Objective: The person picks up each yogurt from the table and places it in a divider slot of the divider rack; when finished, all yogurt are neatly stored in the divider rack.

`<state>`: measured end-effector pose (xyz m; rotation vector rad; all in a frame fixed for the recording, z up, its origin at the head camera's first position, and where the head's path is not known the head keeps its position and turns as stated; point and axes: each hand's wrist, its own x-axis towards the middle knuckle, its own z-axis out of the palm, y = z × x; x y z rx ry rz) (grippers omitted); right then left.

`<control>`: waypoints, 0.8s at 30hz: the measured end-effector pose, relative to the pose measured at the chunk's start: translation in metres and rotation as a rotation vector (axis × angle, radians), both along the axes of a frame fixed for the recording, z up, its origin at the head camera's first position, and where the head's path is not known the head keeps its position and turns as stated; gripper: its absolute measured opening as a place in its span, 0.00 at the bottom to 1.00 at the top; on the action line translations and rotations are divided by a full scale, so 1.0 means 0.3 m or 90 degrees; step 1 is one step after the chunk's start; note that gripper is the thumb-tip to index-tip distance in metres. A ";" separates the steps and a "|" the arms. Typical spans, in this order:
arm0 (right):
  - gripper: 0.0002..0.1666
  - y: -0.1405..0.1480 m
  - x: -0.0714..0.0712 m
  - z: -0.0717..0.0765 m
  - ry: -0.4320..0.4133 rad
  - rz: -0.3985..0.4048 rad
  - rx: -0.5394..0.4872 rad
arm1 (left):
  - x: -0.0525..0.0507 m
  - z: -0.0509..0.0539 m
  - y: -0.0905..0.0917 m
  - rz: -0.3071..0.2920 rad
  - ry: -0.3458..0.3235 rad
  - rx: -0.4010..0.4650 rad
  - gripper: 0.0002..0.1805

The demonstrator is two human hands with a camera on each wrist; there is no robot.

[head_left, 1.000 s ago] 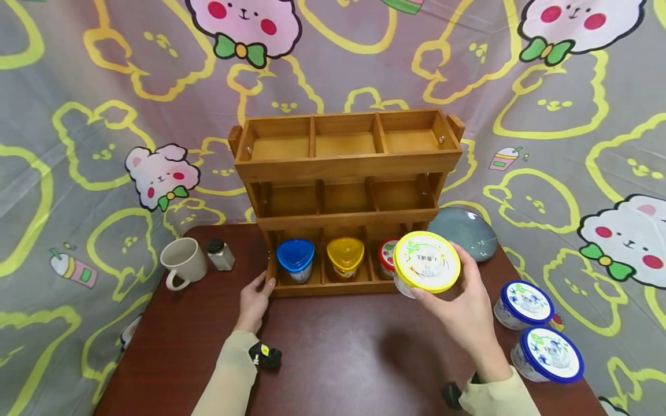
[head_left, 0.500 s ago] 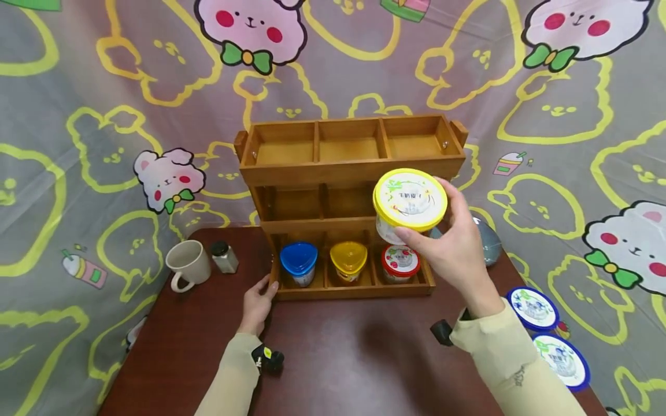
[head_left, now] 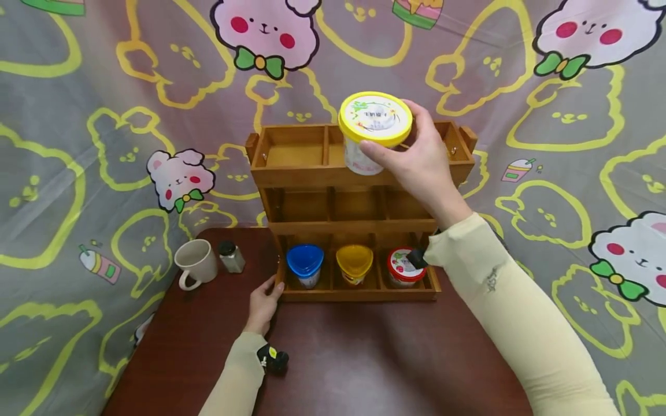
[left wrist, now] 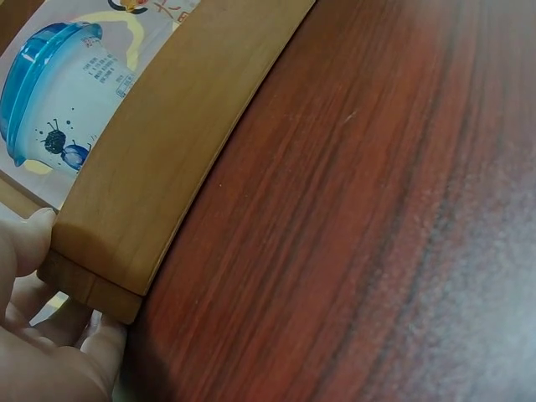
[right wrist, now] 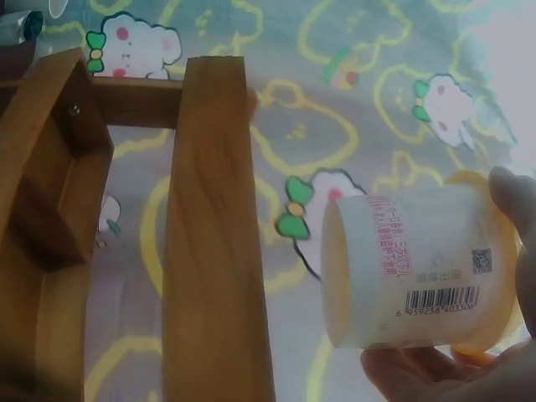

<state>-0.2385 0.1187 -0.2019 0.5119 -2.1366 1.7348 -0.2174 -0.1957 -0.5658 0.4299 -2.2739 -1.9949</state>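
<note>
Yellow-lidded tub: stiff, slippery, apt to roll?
The yellow-lidded tub is probably fairly stiff: no dent shows where the right hand grips it. Its smooth-looking side may be slightly slippery. Being round, it would likely roll if laid sideways.

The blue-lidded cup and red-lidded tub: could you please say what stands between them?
The head view shows a yellow-lidded cup, with a wooden divider on each side.

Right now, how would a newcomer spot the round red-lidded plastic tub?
Find the brown three-tier wooden rack on the dark red wood-grain table. At the right end of its bottom tier sits the red-lidded tub: round, white-centred on top, unlike the blue triangular-lidded tub and yellow triangular-lidded tub to its left.
</note>
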 end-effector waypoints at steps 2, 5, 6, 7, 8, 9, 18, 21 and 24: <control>0.53 -0.047 -0.036 0.023 -0.010 0.017 -0.003 | 0.001 -0.001 -0.003 0.001 -0.002 -0.002 0.26; 0.54 -0.119 -0.080 0.051 -0.028 0.044 -0.006 | 0.001 -0.002 -0.006 0.002 -0.004 -0.005 0.26; 0.54 -0.143 -0.093 0.059 -0.033 0.050 -0.001 | 0.001 -0.002 -0.007 0.002 -0.004 -0.005 0.26; 0.55 -0.166 -0.106 0.065 -0.034 0.055 0.004 | 0.001 -0.001 -0.007 0.003 -0.002 -0.001 0.26; 0.55 -0.188 -0.119 0.070 -0.038 0.060 0.012 | 0.001 0.000 -0.007 0.004 0.001 0.002 0.26; 0.56 -0.210 -0.133 0.073 -0.042 0.064 0.021 | 0.001 0.001 -0.007 0.005 0.004 0.004 0.25; 0.59 -0.344 -0.243 0.044 -0.118 0.072 0.095 | 0.004 0.000 -0.007 0.007 0.002 -0.003 0.26; 0.61 -0.371 -0.255 0.026 -0.119 0.068 0.140 | 0.002 -0.006 -0.011 0.004 0.007 -0.004 0.26; 0.62 -0.390 -0.258 0.009 -0.102 0.070 0.177 | 0.001 -0.004 -0.014 0.006 0.010 -0.002 0.26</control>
